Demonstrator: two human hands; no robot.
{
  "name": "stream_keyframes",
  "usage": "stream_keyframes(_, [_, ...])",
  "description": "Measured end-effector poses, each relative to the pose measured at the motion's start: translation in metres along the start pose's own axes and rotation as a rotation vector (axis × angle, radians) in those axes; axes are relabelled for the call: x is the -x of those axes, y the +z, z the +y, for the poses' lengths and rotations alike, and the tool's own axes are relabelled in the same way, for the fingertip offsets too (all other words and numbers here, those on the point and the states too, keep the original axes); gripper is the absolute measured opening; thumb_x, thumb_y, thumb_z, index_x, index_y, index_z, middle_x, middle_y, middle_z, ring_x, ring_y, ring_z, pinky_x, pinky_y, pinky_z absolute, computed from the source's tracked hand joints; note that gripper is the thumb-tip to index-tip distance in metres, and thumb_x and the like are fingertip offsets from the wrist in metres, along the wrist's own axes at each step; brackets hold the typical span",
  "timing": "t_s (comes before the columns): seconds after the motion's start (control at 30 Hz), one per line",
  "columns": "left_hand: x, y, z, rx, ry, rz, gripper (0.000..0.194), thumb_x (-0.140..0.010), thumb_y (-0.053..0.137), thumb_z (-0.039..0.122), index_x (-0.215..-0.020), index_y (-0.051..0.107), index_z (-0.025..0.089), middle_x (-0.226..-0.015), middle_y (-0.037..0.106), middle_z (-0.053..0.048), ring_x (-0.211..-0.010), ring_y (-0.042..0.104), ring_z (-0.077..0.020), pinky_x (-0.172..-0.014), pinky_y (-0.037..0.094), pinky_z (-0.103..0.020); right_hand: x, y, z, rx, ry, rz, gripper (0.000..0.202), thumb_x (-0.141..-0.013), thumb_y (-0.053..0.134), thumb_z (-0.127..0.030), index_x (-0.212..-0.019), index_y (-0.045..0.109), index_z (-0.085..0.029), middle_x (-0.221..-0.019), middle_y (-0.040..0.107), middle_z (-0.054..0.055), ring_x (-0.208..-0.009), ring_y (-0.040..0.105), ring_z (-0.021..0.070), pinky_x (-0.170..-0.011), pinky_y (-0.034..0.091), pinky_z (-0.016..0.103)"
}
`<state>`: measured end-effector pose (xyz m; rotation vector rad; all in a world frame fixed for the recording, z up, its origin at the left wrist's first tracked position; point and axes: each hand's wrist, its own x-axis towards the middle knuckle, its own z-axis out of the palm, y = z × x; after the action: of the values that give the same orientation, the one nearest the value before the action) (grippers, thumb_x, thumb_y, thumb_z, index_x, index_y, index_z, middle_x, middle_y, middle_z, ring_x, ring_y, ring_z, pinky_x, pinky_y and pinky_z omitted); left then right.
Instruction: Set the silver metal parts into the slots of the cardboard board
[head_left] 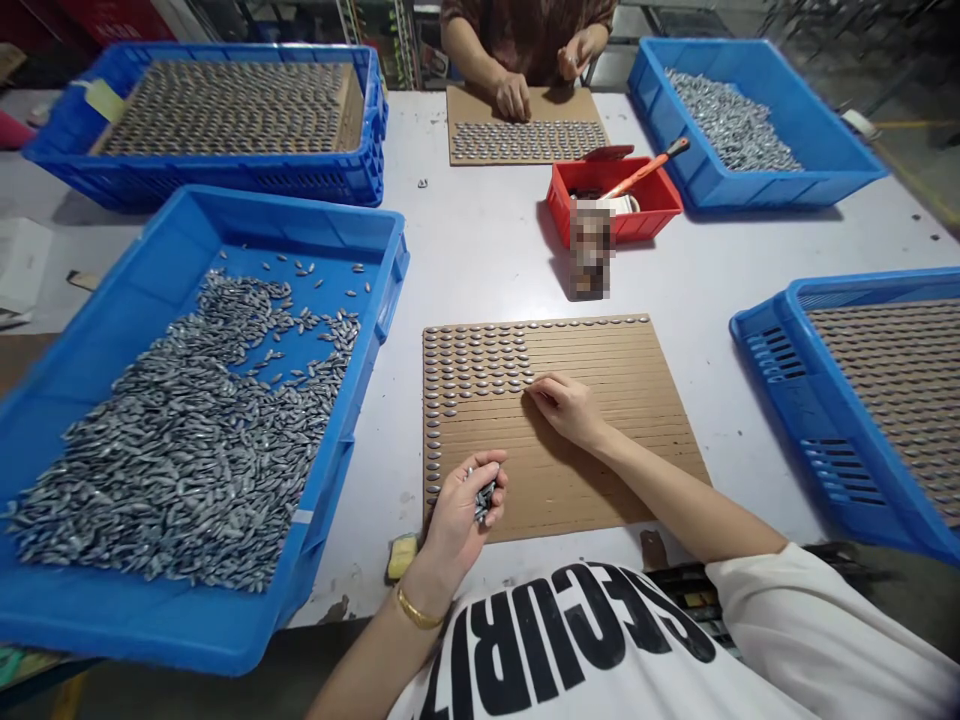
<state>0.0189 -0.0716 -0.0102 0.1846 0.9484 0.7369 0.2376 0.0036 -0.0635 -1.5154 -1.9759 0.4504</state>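
My left hand [466, 505] is cupped round a handful of small grey metal pieces [486, 494], pointed at both ends like fishing sinkers. It is held over the lower left of a cardboard sheet [585, 480] scored with parallel lines. My right hand [564, 405] pinches at the sheet's surface, by the right end of a row; its fingertips hide whatever is between them. Rows of the same pieces [480, 360] cover the sheet's upper left part. A single row runs along the top edge, and a column runs down the left edge.
A blue bin [187, 215] of loose pieces stands at left. Filled sheets lie in blue crates, one at back left [247, 175], one at right [806, 400]. Behind the sheet is a red box [637, 215] with an orange-handled tool [645, 170]. Opposite, a co-worker's hands [514, 97] work over another sheet.
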Motion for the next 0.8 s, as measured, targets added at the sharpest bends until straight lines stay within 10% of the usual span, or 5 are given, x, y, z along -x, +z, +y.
stream_keyframes(0.8, [-0.0034,-0.0043,-0.0018,-0.03,0.039,0.019,0.023,-0.074,0.07,0.023,-0.094,0.06,0.016,-0.071,0.055,0.001,-0.05,0.044,-0.0035,-0.036,0.025,-0.012,0.0006,-0.0014,-0.0004,0.37,-0.154,-0.096,0.025,-0.09,0.046,-0.01,-0.101,0.066,-0.021,-0.103,0.064,0.008,-0.089,0.057,0.0161,-0.068,0.043,0.023])
